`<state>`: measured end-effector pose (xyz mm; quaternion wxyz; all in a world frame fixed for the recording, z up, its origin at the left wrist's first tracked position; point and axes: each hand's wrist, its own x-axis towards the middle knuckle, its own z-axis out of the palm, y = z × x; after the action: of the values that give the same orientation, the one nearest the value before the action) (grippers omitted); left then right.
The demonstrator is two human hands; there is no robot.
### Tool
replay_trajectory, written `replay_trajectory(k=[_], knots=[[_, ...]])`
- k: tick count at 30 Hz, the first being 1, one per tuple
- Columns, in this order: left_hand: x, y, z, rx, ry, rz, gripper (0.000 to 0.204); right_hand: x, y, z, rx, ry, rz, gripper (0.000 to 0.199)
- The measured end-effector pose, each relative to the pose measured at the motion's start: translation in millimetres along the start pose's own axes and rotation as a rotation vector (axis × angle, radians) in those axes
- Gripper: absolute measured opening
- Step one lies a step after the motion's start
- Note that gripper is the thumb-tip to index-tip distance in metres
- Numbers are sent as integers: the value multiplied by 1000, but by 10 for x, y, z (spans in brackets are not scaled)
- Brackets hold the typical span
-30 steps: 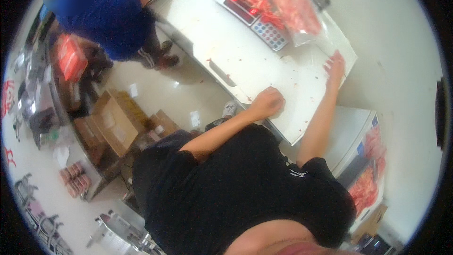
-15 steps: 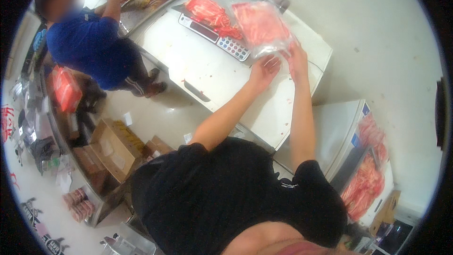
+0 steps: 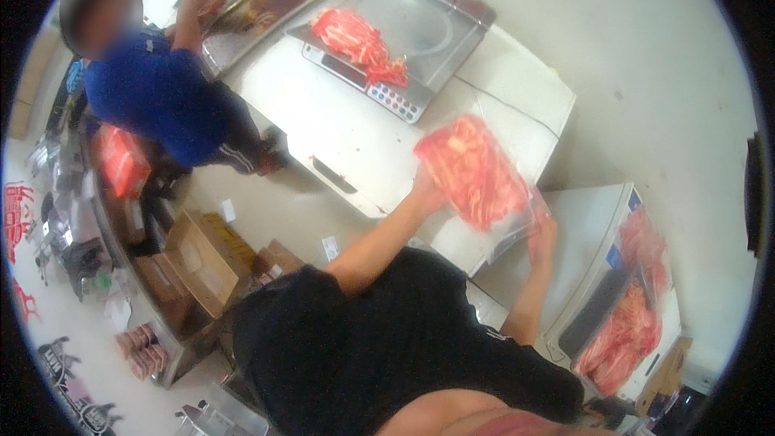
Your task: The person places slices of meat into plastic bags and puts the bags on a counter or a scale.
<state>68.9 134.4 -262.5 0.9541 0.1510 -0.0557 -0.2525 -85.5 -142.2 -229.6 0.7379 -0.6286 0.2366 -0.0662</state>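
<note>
Clear plastic bag of sliced red meat (image 3: 476,171), flat and roughly rectangular, tilted diagonally, held just above the white desk (image 3: 339,125) near its front right corner; left hand (image 3: 425,191) grips its near-left edge, right hand (image 3: 542,230) its lower right end w/ loose clear film

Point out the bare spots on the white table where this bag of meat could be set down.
The white table is bare between the grey scale and the dark slot near its front edge. Another bare patch lies right of the scale, toward the wall. The near corner is crowded: both hands, left and right, hold the clear bag of red meat there.
</note>
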Motion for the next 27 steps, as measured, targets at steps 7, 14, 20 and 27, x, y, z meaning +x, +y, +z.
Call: replay_trajectory(k=[7, 14, 20, 27], knots=[[-885, 1384, -668, 340, 587, 606, 58, 441, -550, 976, -877, 68, -516, 44], [-962, 1576, -636, 1146, 759, 541, 38, 1063, -1165, 3435, -777, -481, -812, 58], [-794, 1440, -595, 1653, 571, 756, 20, 1170, -984, 3856, -973, -589, -758, 56], [-841, 1447, -615, 1644, 558, 760, 13, 979, -1122, 3798, -748, -618, -399, 65]])
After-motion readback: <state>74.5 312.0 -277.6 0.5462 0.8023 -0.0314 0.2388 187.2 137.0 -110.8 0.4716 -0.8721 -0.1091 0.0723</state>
